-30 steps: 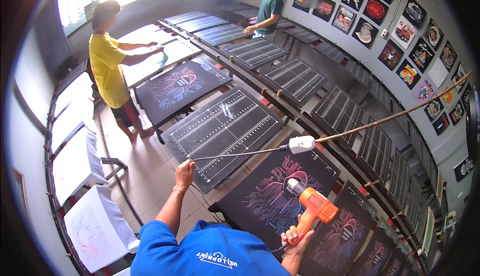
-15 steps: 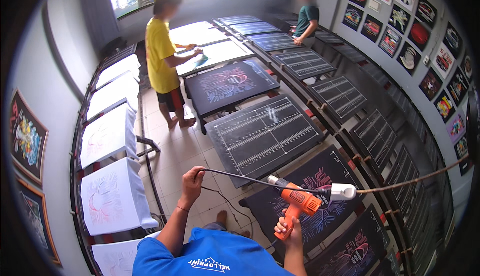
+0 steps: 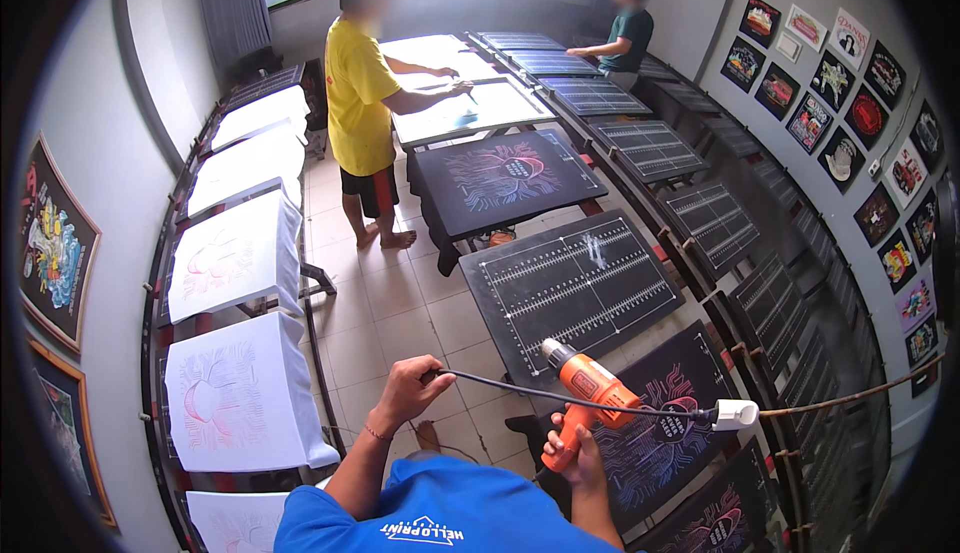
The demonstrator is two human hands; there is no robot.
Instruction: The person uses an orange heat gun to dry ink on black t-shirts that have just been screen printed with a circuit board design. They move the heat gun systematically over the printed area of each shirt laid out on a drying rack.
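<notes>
The left hand (image 3: 412, 390) pinched a black cord (image 3: 500, 384) while the right hand (image 3: 577, 460) clasped an orange heat gun (image 3: 592, 381).

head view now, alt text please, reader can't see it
Right grip holds an orange heat gun, left grip a black cord, amid rows of boards, some under printed cloth. A person in yellow stands at a white board; another in green, farther back.
</notes>
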